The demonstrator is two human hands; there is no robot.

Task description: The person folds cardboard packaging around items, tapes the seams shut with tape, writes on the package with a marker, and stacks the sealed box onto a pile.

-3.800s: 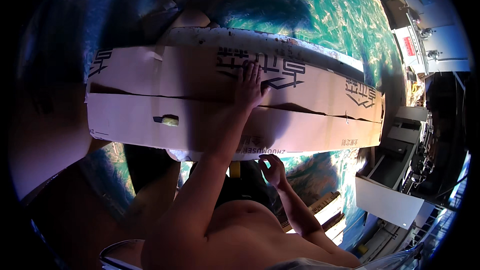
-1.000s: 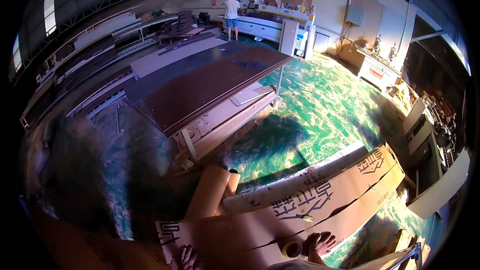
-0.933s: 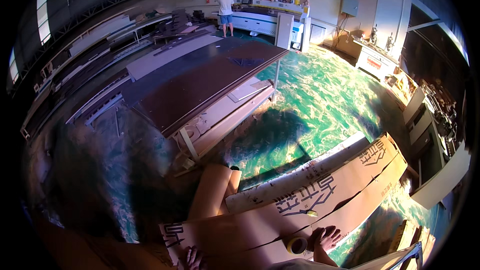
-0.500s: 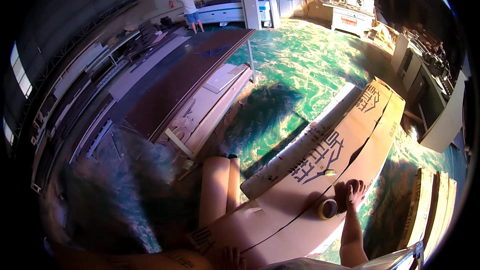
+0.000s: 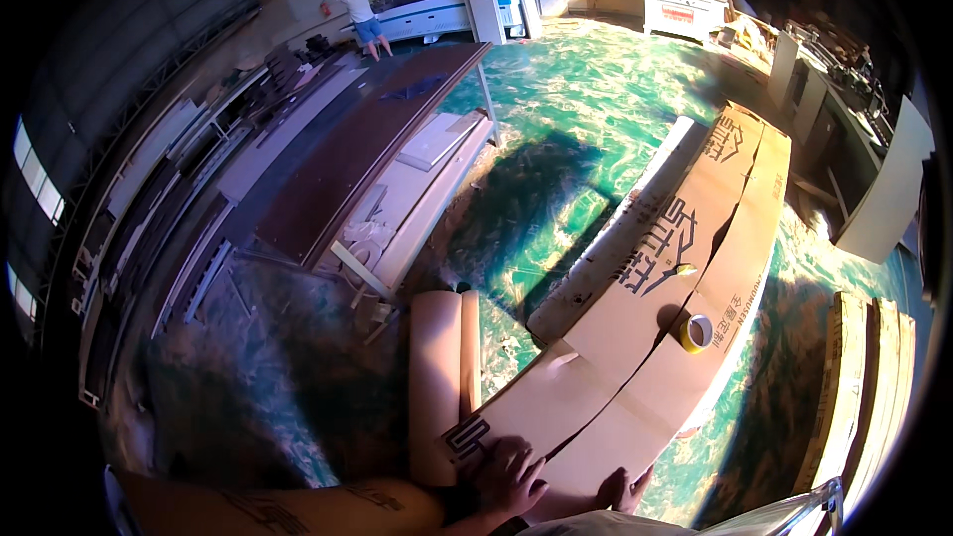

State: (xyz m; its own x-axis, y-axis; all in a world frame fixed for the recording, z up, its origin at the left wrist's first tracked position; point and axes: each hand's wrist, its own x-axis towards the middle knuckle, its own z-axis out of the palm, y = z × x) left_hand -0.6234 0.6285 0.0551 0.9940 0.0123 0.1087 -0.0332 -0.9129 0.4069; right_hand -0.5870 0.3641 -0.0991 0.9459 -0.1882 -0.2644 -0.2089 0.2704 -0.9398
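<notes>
The long flattened cardboard box (image 5: 655, 308) lay stretched across the green-patterned floor (image 5: 596, 99), its near end under both hands. The left hand (image 5: 508, 476) pressed flat, fingers spread, on the near flap; the right hand (image 5: 625, 488) rested open beside it, gripping nothing. A roll of yellow tape (image 5: 694, 332) sat further along on the cardboard. This looked like the flattening or seam-closing step; fetching the tape would mean a reach forward.

My hands (image 5: 511, 476) press the carton's (image 5: 635, 337) near end; a tape roll (image 5: 694, 332) lies on it, a tube (image 5: 435, 382) to its left.
</notes>
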